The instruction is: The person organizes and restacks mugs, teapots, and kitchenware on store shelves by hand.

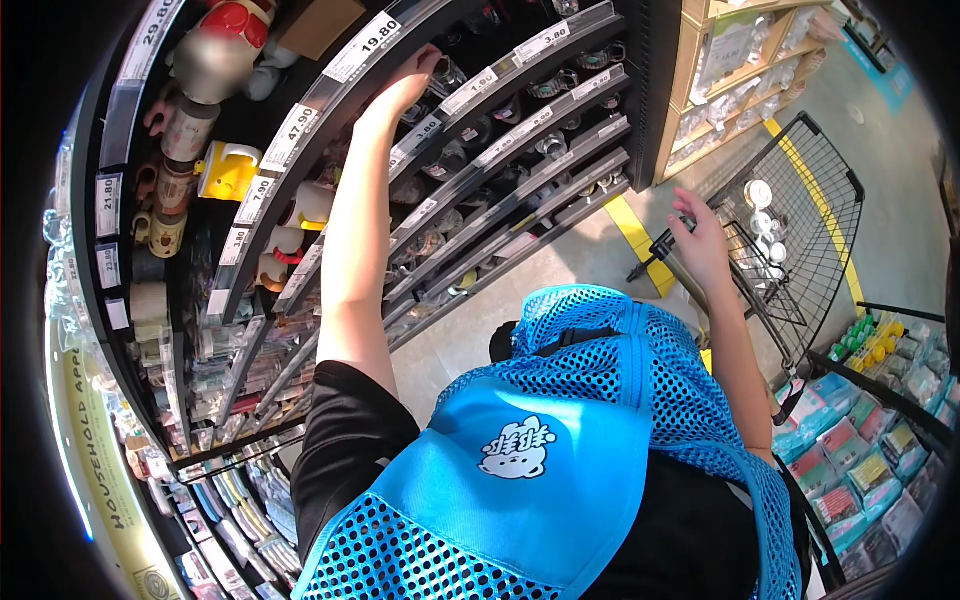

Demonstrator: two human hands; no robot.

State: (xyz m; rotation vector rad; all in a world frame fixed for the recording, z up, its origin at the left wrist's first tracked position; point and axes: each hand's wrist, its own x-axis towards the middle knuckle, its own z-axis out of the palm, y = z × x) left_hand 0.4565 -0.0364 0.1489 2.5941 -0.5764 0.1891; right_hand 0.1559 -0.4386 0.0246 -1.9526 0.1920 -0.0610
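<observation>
My left hand [408,82] reaches up into a dark shelf, past the price-label strip [365,50]. Its fingertips are partly lost in the shade beside a clear glass item [447,77], and whether they grip it is not visible. My right hand [702,238] hangs in the air with fingers apart, next to the black handle [655,245] of a wire shopping cart [825,190]. Nothing shows in that hand. Inside the cart lie several white, round-topped containers [765,225].
Shelves of glassware [550,145] curve down ahead. Mugs, including a yellow one [230,170], stand at left. A wooden rack [735,60] of bagged goods is at far right. Packaged goods [850,450] fill a lower-right display. A blue mesh bag [540,440] covers my front.
</observation>
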